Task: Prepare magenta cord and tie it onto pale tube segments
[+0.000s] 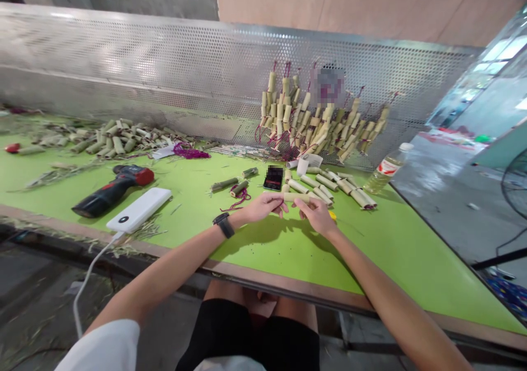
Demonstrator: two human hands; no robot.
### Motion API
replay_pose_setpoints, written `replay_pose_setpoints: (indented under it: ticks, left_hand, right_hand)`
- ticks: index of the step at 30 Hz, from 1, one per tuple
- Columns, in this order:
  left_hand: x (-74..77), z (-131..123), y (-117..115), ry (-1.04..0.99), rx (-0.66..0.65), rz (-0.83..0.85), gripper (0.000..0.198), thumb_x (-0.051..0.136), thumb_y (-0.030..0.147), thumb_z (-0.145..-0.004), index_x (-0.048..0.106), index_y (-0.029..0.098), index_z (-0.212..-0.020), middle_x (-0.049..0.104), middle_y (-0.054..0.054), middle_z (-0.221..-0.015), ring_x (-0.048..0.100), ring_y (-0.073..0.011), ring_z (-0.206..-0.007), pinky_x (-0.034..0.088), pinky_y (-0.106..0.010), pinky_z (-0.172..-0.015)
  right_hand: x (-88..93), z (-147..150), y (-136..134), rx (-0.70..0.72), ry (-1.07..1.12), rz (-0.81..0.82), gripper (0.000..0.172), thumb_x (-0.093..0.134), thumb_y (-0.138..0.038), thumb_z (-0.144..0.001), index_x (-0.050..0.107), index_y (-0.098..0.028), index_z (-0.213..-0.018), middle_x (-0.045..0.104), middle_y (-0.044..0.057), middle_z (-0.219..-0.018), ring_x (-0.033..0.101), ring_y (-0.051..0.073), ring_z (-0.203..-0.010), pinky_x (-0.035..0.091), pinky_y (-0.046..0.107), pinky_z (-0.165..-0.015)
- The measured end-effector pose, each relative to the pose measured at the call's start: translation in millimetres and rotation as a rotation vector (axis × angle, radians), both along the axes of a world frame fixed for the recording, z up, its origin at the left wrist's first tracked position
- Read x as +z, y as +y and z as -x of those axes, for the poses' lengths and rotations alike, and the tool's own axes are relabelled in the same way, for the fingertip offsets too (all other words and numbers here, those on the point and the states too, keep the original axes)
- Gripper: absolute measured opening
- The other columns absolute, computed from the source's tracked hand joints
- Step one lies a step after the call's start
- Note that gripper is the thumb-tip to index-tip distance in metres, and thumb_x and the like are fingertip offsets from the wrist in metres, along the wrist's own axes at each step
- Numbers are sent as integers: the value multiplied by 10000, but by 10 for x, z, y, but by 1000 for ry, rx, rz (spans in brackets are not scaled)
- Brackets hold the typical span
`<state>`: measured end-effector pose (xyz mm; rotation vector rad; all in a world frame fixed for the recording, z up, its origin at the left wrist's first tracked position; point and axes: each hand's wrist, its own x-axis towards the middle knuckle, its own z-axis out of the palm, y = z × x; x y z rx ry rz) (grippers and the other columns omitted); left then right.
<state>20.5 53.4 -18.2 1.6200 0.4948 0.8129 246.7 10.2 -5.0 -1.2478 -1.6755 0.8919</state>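
A short pale bamboo piece [295, 197] lies level between my hands, just above the green tabletop. My left hand [267, 206], with a black watch on its wrist, grips the piece's left end. On its other end are the closed fingers of my right hand [316, 213]. Right behind my hands rest several cut bamboo pieces [323, 183], some joined in rows. A phone [273, 178] stands just beyond my left hand. To the left of it lie a few greener bamboo pieces [224, 184] and a loop of purple cord [242, 197].
Strung bamboo bundles [284, 110] hang on the perforated metal panel [164, 58]. A bottle of yellowish liquid [387, 169] stands at right. At left are a cordless drill [117, 190], a white power bank [140, 209] with a cable, a bamboo pile [117, 139] and purple cord [191, 150].
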Motion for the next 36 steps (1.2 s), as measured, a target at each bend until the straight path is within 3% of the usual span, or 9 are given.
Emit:
replay_pose_setpoints:
  ticks: [6, 12, 18, 26, 30, 36]
  left_hand:
    - [-2, -9, -11, -28, 49, 35, 292, 702, 392, -958, 725, 115, -1049, 760, -93, -920, 664, -137, -763, 519, -277, -750]
    - [107, 8, -92, -4, 31, 63, 294, 804, 363, -835, 732, 128, -997, 715, -51, -875, 604, -121, -755, 471, -267, -747]
    - [119, 21, -74, 56, 111, -16, 383, 753, 508, -867, 719, 127, -869, 683, -40, -811, 580, -120, -725, 460, -276, -740]
    - [53, 14, -51, -11, 114, 74, 547, 780, 634, -843, 627, 146, -1036, 763, -85, -969, 645, -111, -730, 509, -269, -727]
    - [59, 30, -62, -24, 106, 110, 541, 805, 624, -833, 569, 159, -976, 786, -108, -1018, 692, -117, -763, 533, -270, -750]
    - [42, 37, -20, 2, 134, 84, 561, 826, 619, -805, 663, 125, -1016, 785, -96, -950, 671, -116, -709, 534, -275, -725]
  right_hand:
    - [-7, -10, -12, 28, -30, 9, 604, 632, -761, -879, 792, -180, -862, 624, 29, -585, 533, 158, -530, 392, 302, -542]
    - [-15, -19, -2, 22, 3, 8, 623, 638, -789, -855, 800, -187, -857, 621, 27, -587, 510, 150, -515, 385, 300, -523]
    - [0, -17, -5, 26, -1, -13, 607, 640, -766, -869, 809, -184, -849, 610, 23, -570, 496, 143, -508, 376, 295, -517]
    - [41, -11, -28, 20, -42, -28, 607, 615, -767, -886, 812, -194, -842, 601, 20, -557, 444, 139, -474, 338, 297, -474]
    - [49, -13, -34, 29, -53, -31, 608, 605, -770, -891, 810, -201, -823, 606, 22, -564, 424, 131, -464, 325, 294, -464]
    - [49, -2, -40, 29, -64, -7, 631, 614, -767, -884, 815, -170, -860, 601, 19, -561, 424, 125, -469, 320, 286, -471]
